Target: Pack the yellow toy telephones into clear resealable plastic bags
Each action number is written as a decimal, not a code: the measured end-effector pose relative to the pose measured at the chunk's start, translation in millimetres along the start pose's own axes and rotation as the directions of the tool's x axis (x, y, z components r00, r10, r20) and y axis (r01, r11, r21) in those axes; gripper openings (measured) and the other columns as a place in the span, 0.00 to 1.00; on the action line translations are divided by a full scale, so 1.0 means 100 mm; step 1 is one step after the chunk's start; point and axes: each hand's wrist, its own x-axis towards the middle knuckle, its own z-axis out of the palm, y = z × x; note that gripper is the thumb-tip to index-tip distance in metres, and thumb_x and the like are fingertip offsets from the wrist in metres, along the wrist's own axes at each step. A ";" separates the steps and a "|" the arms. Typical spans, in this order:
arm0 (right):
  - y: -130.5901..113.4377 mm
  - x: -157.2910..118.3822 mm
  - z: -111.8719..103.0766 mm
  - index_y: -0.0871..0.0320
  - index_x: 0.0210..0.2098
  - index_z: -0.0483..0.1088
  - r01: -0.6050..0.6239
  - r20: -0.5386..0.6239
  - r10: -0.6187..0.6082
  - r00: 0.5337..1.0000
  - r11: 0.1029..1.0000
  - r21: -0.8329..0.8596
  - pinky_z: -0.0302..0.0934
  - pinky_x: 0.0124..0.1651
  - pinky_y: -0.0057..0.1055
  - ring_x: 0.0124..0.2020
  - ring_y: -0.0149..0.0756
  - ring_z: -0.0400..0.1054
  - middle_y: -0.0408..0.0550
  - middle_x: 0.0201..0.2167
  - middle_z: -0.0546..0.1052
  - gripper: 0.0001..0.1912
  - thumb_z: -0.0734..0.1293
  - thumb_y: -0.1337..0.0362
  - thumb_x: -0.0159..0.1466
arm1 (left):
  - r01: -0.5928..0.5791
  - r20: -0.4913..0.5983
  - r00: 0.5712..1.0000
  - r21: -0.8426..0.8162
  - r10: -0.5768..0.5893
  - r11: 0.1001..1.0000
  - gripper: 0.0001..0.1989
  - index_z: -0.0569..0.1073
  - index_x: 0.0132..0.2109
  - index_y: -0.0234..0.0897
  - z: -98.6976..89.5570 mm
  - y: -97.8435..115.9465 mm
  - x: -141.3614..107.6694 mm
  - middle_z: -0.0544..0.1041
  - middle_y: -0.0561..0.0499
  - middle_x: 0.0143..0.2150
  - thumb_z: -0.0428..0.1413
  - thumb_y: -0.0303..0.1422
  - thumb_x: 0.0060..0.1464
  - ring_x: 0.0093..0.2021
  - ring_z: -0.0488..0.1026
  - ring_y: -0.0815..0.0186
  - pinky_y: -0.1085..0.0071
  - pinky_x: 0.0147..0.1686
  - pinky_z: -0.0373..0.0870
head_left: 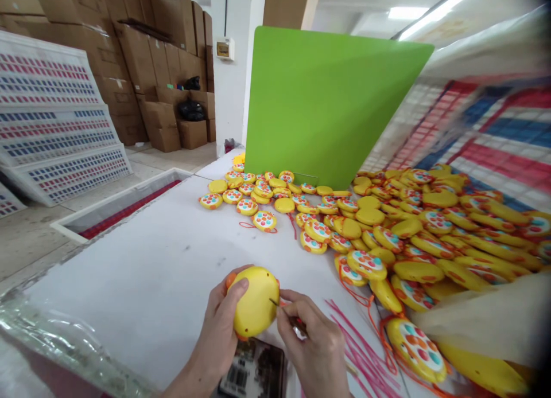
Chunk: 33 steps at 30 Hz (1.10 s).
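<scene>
A yellow plastic toy [255, 302] is held up over the table's near part, its plain back with small holes facing me. My left hand [221, 317] grips it from the left, thumb on the back and an orange bump beside the fingers. My right hand [312, 335] is closed at the toy's right edge, pinching a thin dark pointed tool [274, 301] whose tip lies against the yellow back. Below the hands lies a dark flat object [256, 369], partly hidden. Pink cords [361, 352] lie to the right of my right hand.
Many yellow toys with coloured dots [365, 264] are heaped on the right and along the back of the white table [142, 277]. A green board [331, 105] stands behind them. White crates [55, 117] and cardboard boxes [163, 123] are at the left.
</scene>
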 end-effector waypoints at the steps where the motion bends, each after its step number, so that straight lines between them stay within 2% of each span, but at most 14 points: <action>1: 0.00 0.00 0.00 0.57 0.25 0.62 0.000 0.001 0.000 1.000 1.000 -0.002 0.60 0.24 0.20 0.20 0.23 0.67 0.44 0.35 0.76 0.07 0.61 0.70 0.60 | -0.001 -0.005 1.000 0.000 0.001 1.000 0.26 0.67 0.50 0.33 0.00 0.00 0.00 0.76 0.46 0.39 0.60 0.39 0.44 0.43 0.72 0.57 0.70 0.36 0.71; 10: -0.02 -0.02 0.00 0.57 0.26 0.62 0.011 0.004 -0.011 1.000 1.000 -0.001 0.61 0.26 0.19 0.23 0.23 0.69 0.45 0.37 0.76 0.07 0.62 0.70 0.60 | 0.000 -0.014 1.000 0.004 0.000 1.000 0.29 0.67 0.52 0.33 0.01 0.00 0.01 0.76 0.44 0.39 0.61 0.40 0.43 0.40 0.74 0.57 0.69 0.35 0.71; 16: -0.01 -0.02 -0.02 0.57 0.26 0.62 -0.010 0.019 0.010 1.000 1.000 0.003 0.61 0.26 0.19 0.22 0.23 0.67 0.43 0.34 0.76 0.07 0.61 0.71 0.60 | 0.005 0.002 1.000 0.020 -0.005 1.000 0.29 0.67 0.52 0.34 -0.01 -0.01 0.00 0.76 0.45 0.40 0.61 0.40 0.43 0.40 0.73 0.58 0.70 0.35 0.71; 19: -0.01 -0.04 -0.03 0.57 0.25 0.62 -0.013 0.016 0.013 1.000 1.000 0.009 0.62 0.27 0.20 0.24 0.24 0.69 0.45 0.36 0.76 0.08 0.61 0.70 0.60 | -0.010 -0.006 1.000 0.028 0.010 1.000 0.29 0.66 0.53 0.34 -0.02 -0.02 0.00 0.76 0.45 0.40 0.61 0.40 0.44 0.41 0.73 0.58 0.71 0.35 0.71; 26: -0.03 -0.03 -0.02 0.57 0.27 0.64 -0.041 0.037 0.041 0.998 0.999 -0.007 0.65 0.27 0.21 0.24 0.26 0.70 0.46 0.33 0.77 0.07 0.60 0.68 0.62 | 0.010 -0.008 1.000 0.057 -0.010 0.998 0.26 0.69 0.49 0.33 0.00 -0.03 -0.01 0.76 0.46 0.39 0.61 0.40 0.42 0.39 0.74 0.59 0.72 0.34 0.71; 29: 0.14 -0.14 -0.33 0.56 0.28 0.67 -0.140 -0.008 0.140 0.990 0.988 -0.067 0.68 0.32 0.22 0.30 0.29 0.73 0.46 0.36 0.77 0.07 0.61 0.63 0.62 | 0.073 -0.021 0.997 0.041 -0.072 0.996 0.20 0.71 0.44 0.34 -0.01 -0.03 0.02 0.76 0.47 0.36 0.60 0.39 0.43 0.35 0.74 0.61 0.72 0.31 0.71; 31: 0.40 -0.33 -0.73 0.54 0.30 0.70 -0.256 -0.071 0.247 0.966 0.945 -0.202 0.70 0.34 0.24 0.33 0.33 0.74 0.46 0.37 0.77 0.08 0.63 0.57 0.60 | 0.140 -0.044 0.989 0.014 -0.139 0.990 0.15 0.72 0.40 0.35 -0.04 -0.02 0.08 0.77 0.49 0.33 0.58 0.39 0.46 0.31 0.74 0.63 0.71 0.29 0.72; 33: 0.74 -0.57 -1.21 0.51 0.28 0.72 -0.310 -0.128 0.283 0.951 0.873 -0.377 0.70 0.29 0.29 0.30 0.39 0.74 0.47 0.32 0.79 0.14 0.65 0.48 0.53 | 0.247 0.004 0.969 -0.034 -0.247 0.968 0.13 0.72 0.38 0.34 -0.05 -0.01 0.15 0.77 0.48 0.32 0.56 0.39 0.48 0.28 0.73 0.64 0.70 0.27 0.72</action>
